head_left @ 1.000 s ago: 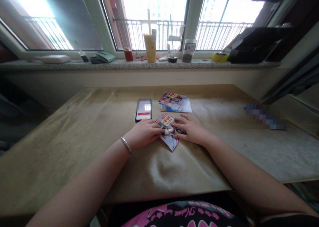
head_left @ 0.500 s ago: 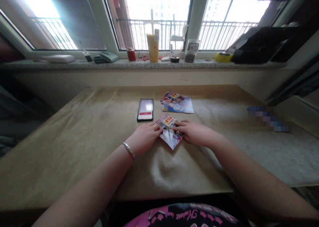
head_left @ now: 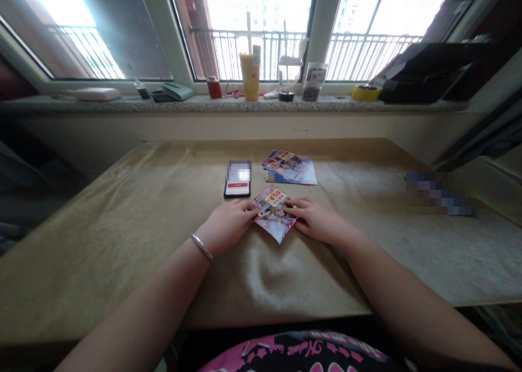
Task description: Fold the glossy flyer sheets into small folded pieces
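Observation:
A colourful printed leaflet (head_left: 272,215) lies folded on the brown table (head_left: 122,219) in front of me. My left hand (head_left: 227,223), with a silver bangle on the wrist, rests on the leaflet's left edge, fingers curled and pressing it down. My right hand (head_left: 315,218) lies on its right edge, fingers stretched flat onto the paper. A small stack of similar leaflets (head_left: 290,168) sits further back. A phone (head_left: 237,180) with a lit screen lies just left of that stack.
The window sill (head_left: 228,104) behind the table holds a yellow cup (head_left: 250,76), a red jar (head_left: 212,87), a clear jar (head_left: 313,82), a yellow tape roll (head_left: 364,93) and a black case (head_left: 424,73). A blurred item (head_left: 438,192) lies at the table's right.
Both hands have shifted slightly on the leaflet, pressing it flatter; the leaflet has turned a little. The stack and the phone have not moved.

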### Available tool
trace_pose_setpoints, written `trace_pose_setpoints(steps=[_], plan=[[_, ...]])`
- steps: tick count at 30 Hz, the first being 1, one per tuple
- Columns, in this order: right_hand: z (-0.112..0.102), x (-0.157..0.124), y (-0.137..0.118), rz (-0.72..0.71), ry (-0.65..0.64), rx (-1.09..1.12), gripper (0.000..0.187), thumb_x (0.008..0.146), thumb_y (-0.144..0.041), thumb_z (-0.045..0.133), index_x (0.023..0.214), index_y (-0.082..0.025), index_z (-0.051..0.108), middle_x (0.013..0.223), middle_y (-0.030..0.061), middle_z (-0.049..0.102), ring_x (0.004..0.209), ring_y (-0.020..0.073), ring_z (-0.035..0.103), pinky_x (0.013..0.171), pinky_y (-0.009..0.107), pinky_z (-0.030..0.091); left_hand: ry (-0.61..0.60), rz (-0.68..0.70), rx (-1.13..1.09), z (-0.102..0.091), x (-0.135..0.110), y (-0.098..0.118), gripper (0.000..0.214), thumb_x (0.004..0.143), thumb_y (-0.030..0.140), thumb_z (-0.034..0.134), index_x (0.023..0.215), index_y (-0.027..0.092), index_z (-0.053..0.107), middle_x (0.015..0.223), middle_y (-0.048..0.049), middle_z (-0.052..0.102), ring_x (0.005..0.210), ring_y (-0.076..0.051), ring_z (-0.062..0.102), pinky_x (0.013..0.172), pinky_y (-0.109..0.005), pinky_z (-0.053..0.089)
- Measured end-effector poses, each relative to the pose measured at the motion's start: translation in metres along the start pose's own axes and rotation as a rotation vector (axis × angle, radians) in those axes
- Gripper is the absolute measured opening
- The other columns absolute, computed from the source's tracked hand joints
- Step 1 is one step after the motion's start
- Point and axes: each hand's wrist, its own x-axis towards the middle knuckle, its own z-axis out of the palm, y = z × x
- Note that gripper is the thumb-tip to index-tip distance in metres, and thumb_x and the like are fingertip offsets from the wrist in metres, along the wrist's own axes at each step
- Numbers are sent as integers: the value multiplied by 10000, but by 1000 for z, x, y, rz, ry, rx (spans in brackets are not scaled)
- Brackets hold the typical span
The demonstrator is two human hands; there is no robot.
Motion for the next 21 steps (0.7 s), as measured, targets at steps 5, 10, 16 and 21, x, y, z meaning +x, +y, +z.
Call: trace_pose_setpoints(steps=[5,10,16,21], plan=[[-3,-1,6,61,29,27,310,893,-329,506,1136,-273,690,1096,73,666,991,234,602,897,384,458,8,-36,-24,-1,1,2,302,938,273,421,1127,243,654,1064,-65,640,954,-198,593,829,-319,476],[0,0,16,82,51,92,270,894,-284,500,1020,-240,735,1016,61,681,918,196,612,841,325,467,-16,-102,14,-7,-1,1,297,915,298,430,1074,254,678,930,-55,635,832,-183,589,713,-288,464],[7,4,25,108,74,183,286,909,-273,464,892,-190,737,944,78,682,893,191,608,827,302,464,-46,-189,-42,-4,-1,-5,280,898,347,452,1029,258,682,927,-51,621,843,-184,584,676,-270,445],[11,8,25,208,93,177,308,919,-293,431,897,-174,714,912,85,677,883,197,600,793,291,445,25,-255,-183,6,6,-12,259,903,348,456,982,241,678,879,-44,636,845,-181,583,704,-266,437]])
